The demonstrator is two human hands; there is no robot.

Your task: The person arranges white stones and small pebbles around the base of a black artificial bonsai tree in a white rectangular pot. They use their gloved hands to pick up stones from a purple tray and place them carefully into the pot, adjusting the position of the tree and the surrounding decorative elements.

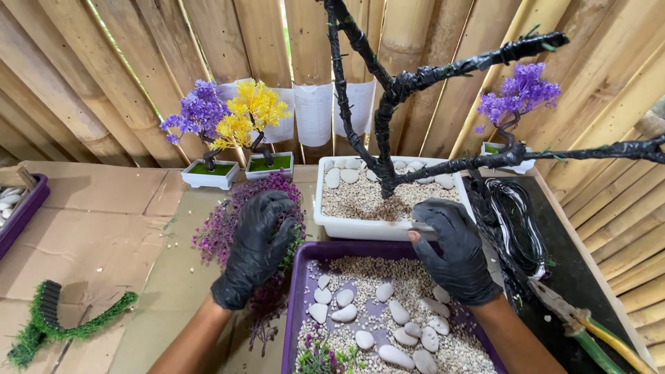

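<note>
Both my hands wear black gloves. My left hand [258, 247] rests fingers-down on a heap of purple artificial foliage [225, 225] lying left of a purple tray [299, 277]. My right hand [454, 249] grips the near rim of a white rectangular planter [360, 227], thumb on the edge. The planter holds fine gravel, white pebbles and a bare artificial tree [384, 90] wrapped in black tape, its branches spreading right. The purple tray below holds gravel and several smooth white stones [398, 312].
Small finished bonsai in white pots stand at the back: a purple one [201, 114], a yellow one [253, 118], another purple one [518, 93]. A coil of black wire [516, 225] and pliers [578, 322] lie right. A green grass strip [52, 322] lies left. A bamboo wall stands behind.
</note>
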